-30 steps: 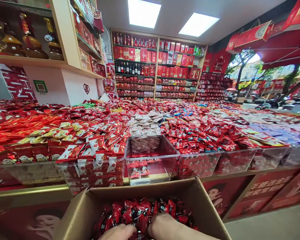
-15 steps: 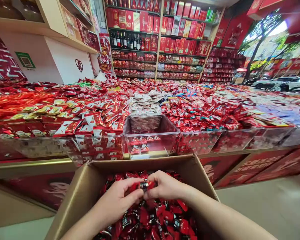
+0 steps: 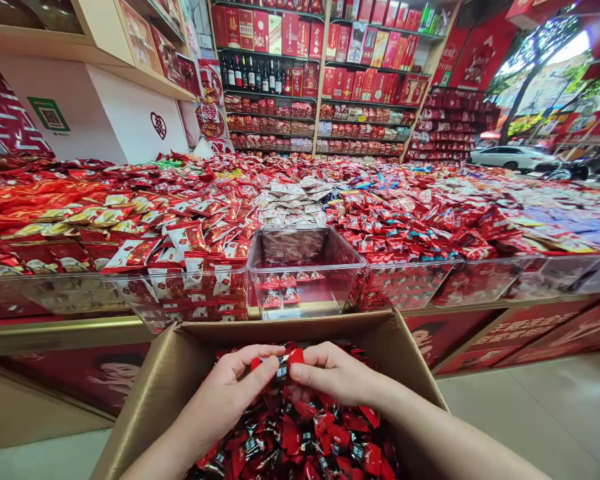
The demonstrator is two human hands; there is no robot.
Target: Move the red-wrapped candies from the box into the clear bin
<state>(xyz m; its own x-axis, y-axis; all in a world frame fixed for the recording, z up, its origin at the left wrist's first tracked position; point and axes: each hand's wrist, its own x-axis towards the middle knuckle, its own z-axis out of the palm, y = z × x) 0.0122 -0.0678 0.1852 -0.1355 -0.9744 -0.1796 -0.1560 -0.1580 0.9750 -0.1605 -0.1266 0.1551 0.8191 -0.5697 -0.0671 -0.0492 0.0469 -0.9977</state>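
Observation:
A red and black wrapped candy (image 3: 282,367) is held between my two hands, above an open cardboard box (image 3: 135,400). My left hand (image 3: 237,379) pinches its left end between thumb and fingers. At the right end, my right hand (image 3: 330,372) grips the red wrapper with thumb and fingers. Beneath both hands, many similar red and black candies (image 3: 305,440) fill the box. Just beyond the box's far edge stands a clear plastic bin (image 3: 305,270), with a few small red and white packets (image 3: 280,290) showing through its front wall.
Clear bins heaped with red packets (image 3: 405,227) flank the plastic bin. White packets (image 3: 293,203) lie behind it. Shelves with bottles and red boxes (image 3: 290,37) stand at the back, a white cabinet (image 3: 135,117) at left. A parked car (image 3: 513,158) is at far right.
The candy between my hands now shows its black, lettered middle, and my fingertips have moved slightly apart along it. The view has shifted a little.

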